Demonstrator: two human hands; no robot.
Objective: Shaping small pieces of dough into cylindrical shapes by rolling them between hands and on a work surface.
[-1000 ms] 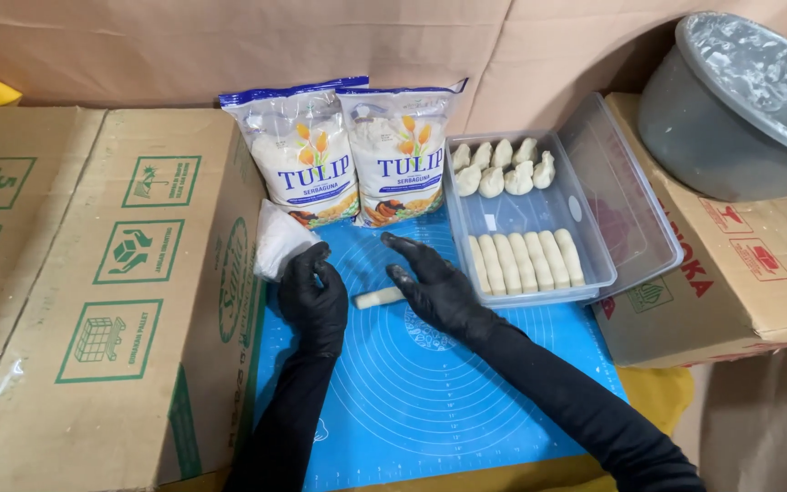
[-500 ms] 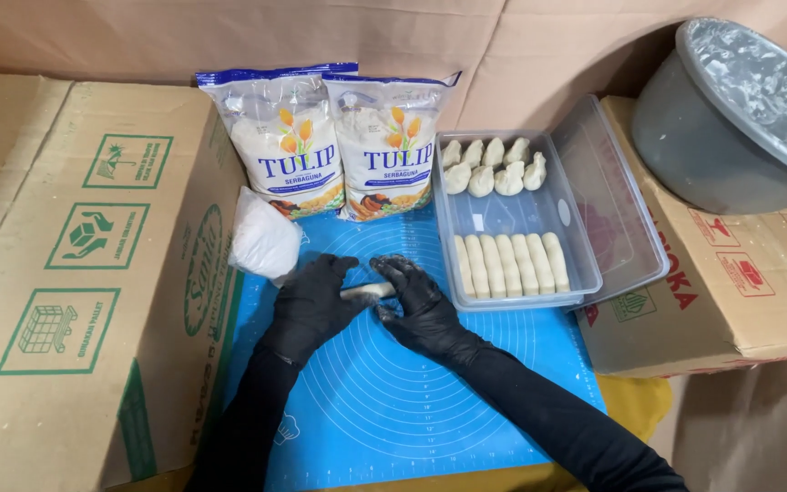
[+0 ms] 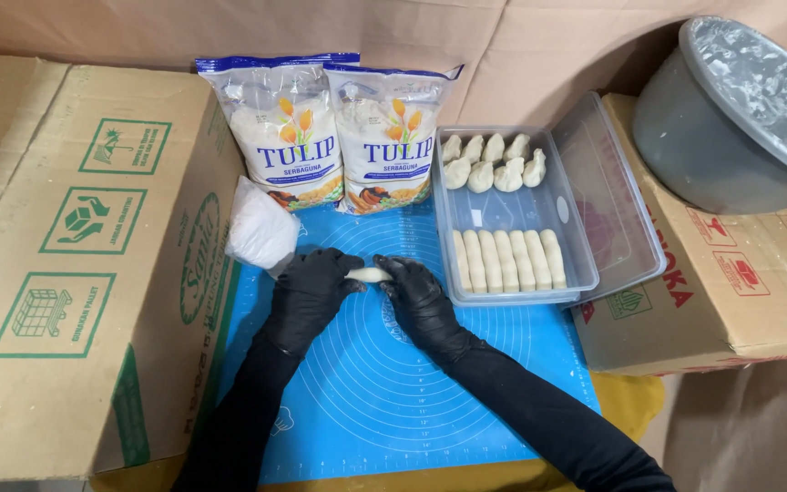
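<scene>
Both black-gloved hands meet near the mat's far edge: the left hand [image 3: 310,290] and the right hand [image 3: 419,293] each close their fingers around one end of a pale dough roll [image 3: 369,274], held just over the blue silicone baking mat [image 3: 384,401]. A clear plastic container [image 3: 514,215] of shaped dough crowds the mat's right edge, two flour bags [image 3: 339,132] the far edge, a cardboard box [image 3: 75,255] the left. The near half lies open.

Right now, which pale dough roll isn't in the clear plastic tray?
The pale dough roll pinched between both black-gloved hands over the blue mat; the others lie inside the clear plastic tray.
</scene>
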